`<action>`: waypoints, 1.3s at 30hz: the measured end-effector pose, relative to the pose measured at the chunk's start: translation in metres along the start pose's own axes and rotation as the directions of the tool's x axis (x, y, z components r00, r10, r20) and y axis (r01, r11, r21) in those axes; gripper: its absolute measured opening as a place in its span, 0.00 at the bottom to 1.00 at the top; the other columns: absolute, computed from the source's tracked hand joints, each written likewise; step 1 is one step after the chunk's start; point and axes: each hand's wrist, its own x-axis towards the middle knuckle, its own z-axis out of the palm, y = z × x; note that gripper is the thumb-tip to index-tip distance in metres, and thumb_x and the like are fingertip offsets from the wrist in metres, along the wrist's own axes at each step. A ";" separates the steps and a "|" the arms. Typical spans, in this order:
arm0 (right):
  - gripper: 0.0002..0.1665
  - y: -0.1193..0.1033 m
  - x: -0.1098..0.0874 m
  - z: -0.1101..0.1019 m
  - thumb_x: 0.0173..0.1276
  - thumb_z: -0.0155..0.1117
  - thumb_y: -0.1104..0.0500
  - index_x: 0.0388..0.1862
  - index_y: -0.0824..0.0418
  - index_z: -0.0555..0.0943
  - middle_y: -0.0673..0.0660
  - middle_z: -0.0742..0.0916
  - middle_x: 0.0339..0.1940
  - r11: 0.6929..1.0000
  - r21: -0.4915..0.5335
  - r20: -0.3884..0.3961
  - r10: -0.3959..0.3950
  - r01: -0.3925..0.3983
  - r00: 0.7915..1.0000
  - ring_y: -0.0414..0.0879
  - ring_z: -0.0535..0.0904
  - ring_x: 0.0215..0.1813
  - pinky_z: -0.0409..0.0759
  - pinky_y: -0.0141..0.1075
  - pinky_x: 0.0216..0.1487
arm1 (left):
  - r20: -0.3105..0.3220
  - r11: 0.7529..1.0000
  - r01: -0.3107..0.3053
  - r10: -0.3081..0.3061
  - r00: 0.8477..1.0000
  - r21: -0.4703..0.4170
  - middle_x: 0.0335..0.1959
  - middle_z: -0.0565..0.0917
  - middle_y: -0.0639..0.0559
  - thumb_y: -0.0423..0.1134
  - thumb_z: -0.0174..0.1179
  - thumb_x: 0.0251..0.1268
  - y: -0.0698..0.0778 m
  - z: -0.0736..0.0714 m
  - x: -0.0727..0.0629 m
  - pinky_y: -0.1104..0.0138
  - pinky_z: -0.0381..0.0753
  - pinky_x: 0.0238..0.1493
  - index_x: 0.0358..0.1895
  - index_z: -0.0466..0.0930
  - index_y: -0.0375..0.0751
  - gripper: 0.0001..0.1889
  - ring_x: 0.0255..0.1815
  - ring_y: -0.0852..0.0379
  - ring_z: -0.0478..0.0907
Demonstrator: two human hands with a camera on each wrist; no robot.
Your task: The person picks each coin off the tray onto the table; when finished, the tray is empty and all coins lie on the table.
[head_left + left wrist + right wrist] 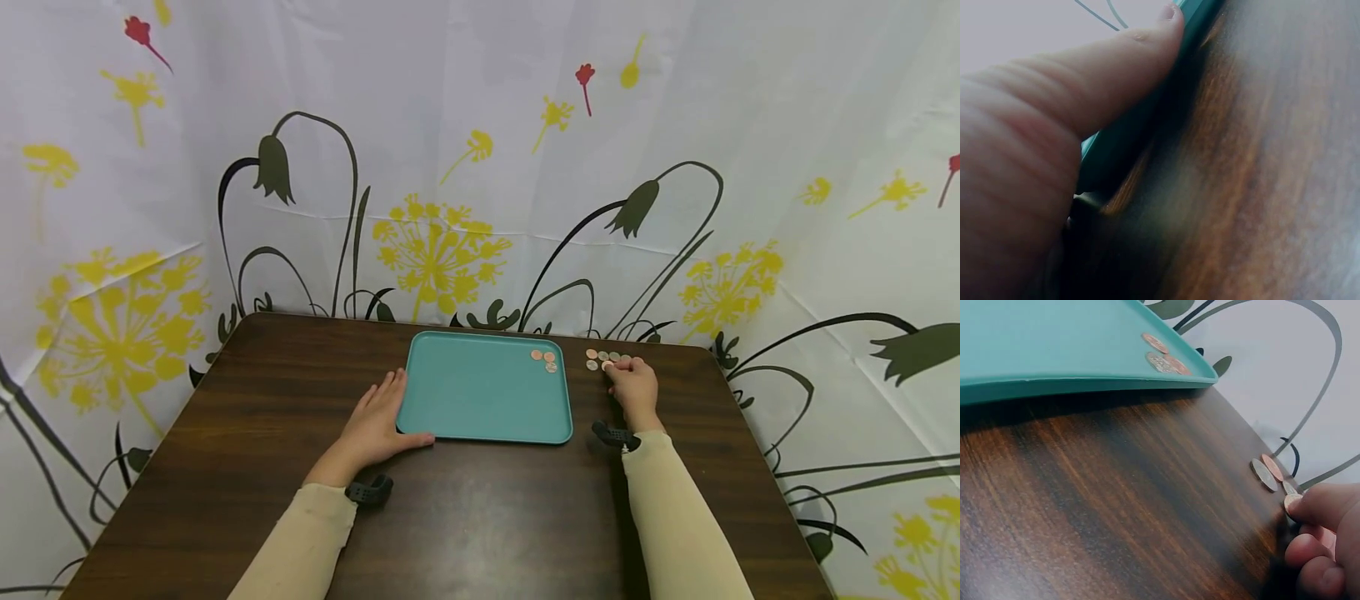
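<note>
A teal tray (pixel 480 392) lies on the dark wooden table. My left hand (pixel 378 421) rests at its near left corner, fingers stretched along the left side and thumb over the front rim; the left wrist view shows that thumb (pixel 1129 69) on the rim. Beyond the tray's right side, my right hand (pixel 636 392) pinches a copper-coloured coin (pixel 1293 505) at its fingertips, other fingers curled under. Beside it lie several more coins, among them a silver coin (pixel 1264 475) and a copper coin (pixel 1271 467). The hand partly hides this group.
Three coins (pixel 550 357) sit inside the tray's far right corner. Behind the table's far edge hangs a white curtain (pixel 450 125) printed with flowers. Both wrists wear a black band, such as the right wristband (pixel 615 435).
</note>
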 end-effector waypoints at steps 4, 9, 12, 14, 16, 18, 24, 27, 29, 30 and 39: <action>0.12 -0.001 -0.002 0.001 0.76 0.73 0.58 0.45 0.66 0.82 0.49 0.83 0.29 1.000 0.007 0.004 -0.010 0.010 1.000 0.38 0.77 0.19 0.78 0.27 0.24 | 0.013 1.000 0.012 -0.012 1.000 0.001 0.92 0.45 0.36 0.73 0.73 0.60 0.000 0.000 0.000 0.38 0.41 0.91 0.90 0.39 0.33 0.72 0.94 0.37 0.41; 0.13 -0.002 -0.004 -0.001 0.76 0.74 0.59 0.46 0.68 0.83 0.49 0.83 0.27 1.000 0.008 0.013 -0.024 0.024 1.000 0.38 0.77 0.19 0.78 0.27 0.24 | 0.009 1.000 0.010 -0.010 1.000 -0.006 0.92 0.45 0.36 0.73 0.74 0.60 0.000 -0.001 -0.001 0.38 0.41 0.91 0.90 0.39 0.33 0.72 0.94 0.37 0.42; 0.14 -0.001 -0.002 -0.003 0.75 0.75 0.57 0.48 0.67 0.84 0.48 0.83 0.27 1.000 -0.004 0.025 -0.015 0.016 1.000 0.39 0.77 0.19 0.79 0.28 0.24 | 0.003 1.000 0.004 -0.004 1.000 -0.008 0.92 0.45 0.36 0.74 0.73 0.60 0.000 0.001 -0.001 0.38 0.41 0.90 0.90 0.39 0.33 0.72 0.94 0.37 0.42; 0.15 0.000 -0.001 -0.003 0.75 0.76 0.56 0.49 0.66 0.85 0.48 0.83 0.27 1.000 -0.018 0.033 -0.007 0.008 0.999 0.39 0.78 0.20 0.79 0.28 0.25 | 0.005 1.000 0.004 -0.004 1.000 -0.006 0.92 0.45 0.37 0.74 0.73 0.60 0.000 0.002 -0.001 0.38 0.42 0.90 0.90 0.39 0.33 0.72 0.94 0.37 0.42; 0.15 0.001 -0.001 -0.003 0.75 0.76 0.55 0.49 0.66 0.86 0.48 0.84 0.28 1.000 -0.018 0.038 0.003 -0.002 0.999 0.39 0.78 0.21 0.79 0.29 0.26 | 0.007 1.000 0.007 -0.007 1.000 -0.004 0.92 0.45 0.37 0.74 0.73 0.60 -0.001 0.003 -0.002 0.37 0.41 0.90 0.90 0.39 0.33 0.72 0.94 0.37 0.42; 0.15 0.000 -0.002 -0.002 0.75 0.76 0.56 0.49 0.66 0.86 0.47 0.84 0.28 1.000 -0.014 0.034 0.005 -0.004 0.999 0.39 0.77 0.21 0.79 0.28 0.26 | 0.010 1.000 0.009 -0.009 1.000 -0.002 0.92 0.45 0.37 0.74 0.73 0.60 -0.001 0.002 -0.002 0.37 0.41 0.90 0.90 0.39 0.34 0.72 0.94 0.37 0.41; 0.15 -0.002 -0.004 -0.002 0.76 0.74 0.56 0.51 0.67 0.86 0.48 0.83 0.29 1.000 -0.005 0.022 -0.015 0.015 1.000 0.38 0.77 0.20 0.79 0.28 0.25 | 0.011 1.000 0.005 -0.005 1.000 0.003 0.92 0.45 0.36 0.74 0.73 0.60 -0.001 0.001 0.000 0.37 0.41 0.90 0.90 0.39 0.33 0.72 0.94 0.37 0.42; 0.15 -0.002 -0.004 -0.001 0.76 0.74 0.56 0.51 0.66 0.86 0.48 0.82 0.29 1.000 -0.009 0.019 -0.011 0.011 1.000 0.38 0.77 0.20 0.79 0.28 0.25 | 0.013 1.000 0.004 -0.004 1.000 0.005 0.92 0.45 0.36 0.74 0.72 0.60 -0.001 0.001 0.001 0.37 0.42 0.90 0.90 0.39 0.33 0.72 0.94 0.36 0.42; 0.14 -0.001 -0.003 -0.001 0.77 0.74 0.56 0.51 0.65 0.86 0.48 0.82 0.29 1.000 -0.012 0.021 -0.004 0.004 1.000 0.38 0.77 0.21 0.79 0.28 0.26 | 0.014 1.000 0.005 -0.005 1.000 0.005 0.92 0.45 0.36 0.74 0.72 0.60 -0.001 0.000 0.001 0.37 0.42 0.90 0.90 0.39 0.33 0.72 0.94 0.36 0.42; 0.14 -0.001 -0.003 -0.001 0.77 0.74 0.56 0.51 0.65 0.87 0.48 0.82 0.29 1.000 -0.012 0.019 -0.001 0.001 1.000 0.38 0.77 0.21 0.79 0.28 0.26 | 0.016 1.000 0.010 -0.010 1.000 0.006 0.92 0.44 0.37 0.74 0.72 0.60 -0.001 0.000 0.001 0.38 0.41 0.90 0.91 0.38 0.34 0.72 0.94 0.37 0.41; 0.14 0.001 -0.003 -0.001 0.77 0.73 0.56 0.51 0.66 0.86 0.49 0.82 0.31 1.000 0.024 0.012 -0.019 0.019 1.000 0.40 0.78 0.21 0.80 0.29 0.27 | 0.011 1.000 0.011 -0.011 1.000 -0.005 0.93 0.44 0.37 0.72 0.74 0.60 0.000 0.000 0.000 0.38 0.41 0.91 0.91 0.39 0.34 0.72 0.94 0.38 0.41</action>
